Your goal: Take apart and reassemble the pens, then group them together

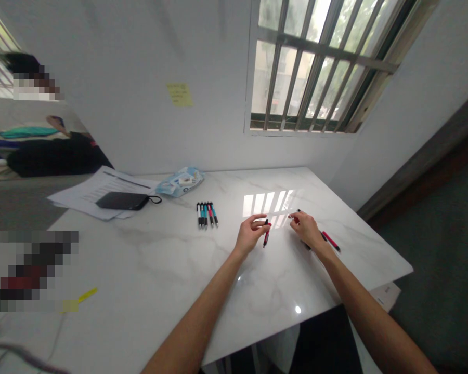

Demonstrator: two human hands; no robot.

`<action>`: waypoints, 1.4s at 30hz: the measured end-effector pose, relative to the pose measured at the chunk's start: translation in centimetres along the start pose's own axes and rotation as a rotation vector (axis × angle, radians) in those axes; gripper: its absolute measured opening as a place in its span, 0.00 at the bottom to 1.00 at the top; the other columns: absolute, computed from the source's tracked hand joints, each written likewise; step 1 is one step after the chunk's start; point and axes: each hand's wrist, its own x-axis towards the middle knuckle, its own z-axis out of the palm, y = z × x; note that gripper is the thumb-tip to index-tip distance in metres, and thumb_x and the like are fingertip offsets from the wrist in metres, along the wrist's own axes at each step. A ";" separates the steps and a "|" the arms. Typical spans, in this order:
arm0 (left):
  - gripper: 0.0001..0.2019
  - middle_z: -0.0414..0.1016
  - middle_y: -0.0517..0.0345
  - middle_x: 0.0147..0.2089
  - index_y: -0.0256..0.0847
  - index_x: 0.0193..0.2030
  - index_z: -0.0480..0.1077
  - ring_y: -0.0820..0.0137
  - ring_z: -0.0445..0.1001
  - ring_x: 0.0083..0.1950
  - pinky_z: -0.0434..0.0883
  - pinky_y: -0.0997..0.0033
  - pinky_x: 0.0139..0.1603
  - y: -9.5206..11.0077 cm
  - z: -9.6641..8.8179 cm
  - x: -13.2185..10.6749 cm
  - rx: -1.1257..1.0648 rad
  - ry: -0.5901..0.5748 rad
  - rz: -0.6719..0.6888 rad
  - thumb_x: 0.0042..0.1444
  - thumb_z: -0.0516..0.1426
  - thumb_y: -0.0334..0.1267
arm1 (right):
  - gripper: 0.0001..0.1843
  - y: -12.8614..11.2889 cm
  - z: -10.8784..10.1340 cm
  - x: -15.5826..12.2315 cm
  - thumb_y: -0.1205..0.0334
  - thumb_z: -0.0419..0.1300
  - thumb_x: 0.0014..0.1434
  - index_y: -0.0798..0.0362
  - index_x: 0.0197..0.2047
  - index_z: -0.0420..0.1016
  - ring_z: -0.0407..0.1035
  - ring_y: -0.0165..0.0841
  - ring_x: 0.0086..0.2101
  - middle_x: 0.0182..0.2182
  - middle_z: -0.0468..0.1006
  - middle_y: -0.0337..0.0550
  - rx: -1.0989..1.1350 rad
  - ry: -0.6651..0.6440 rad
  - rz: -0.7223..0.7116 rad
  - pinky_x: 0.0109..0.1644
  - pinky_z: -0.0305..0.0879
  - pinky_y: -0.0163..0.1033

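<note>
My left hand [250, 232] pinches a red and black pen [265, 235] above the white marble table [171, 270]. The pen points down toward the tabletop. My right hand [306, 226] is a little to the right, its fingers closed on a small red piece [292, 217], too small to name. Beside my right wrist lie a red pen [331, 241] and a dark pen, partly hidden by the hand. A row of several pens [206, 214], red and teal with black ends, lies side by side to the left of my left hand.
At the back left are sheets of paper [81, 195] with a black pouch [120, 200] on them and a blue wipes packet [180, 182]. A yellow tab [86, 295] lies near the left. A barred window [320, 62] is behind. The table's right edge drops to grey floor.
</note>
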 end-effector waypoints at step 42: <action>0.29 0.85 0.48 0.40 0.37 0.54 0.75 0.63 0.83 0.42 0.76 0.63 0.49 0.2 0.5 -0.1 0.015 -0.065 -0.044 0.45 0.73 0.44 | 0.05 4.1 -5.4 -3.2 0.57 0.70 0.56 0.46 0.36 0.86 0.74 0.41 0.40 0.36 0.83 0.43 0.079 -0.296 -0.146 0.48 0.68 0.45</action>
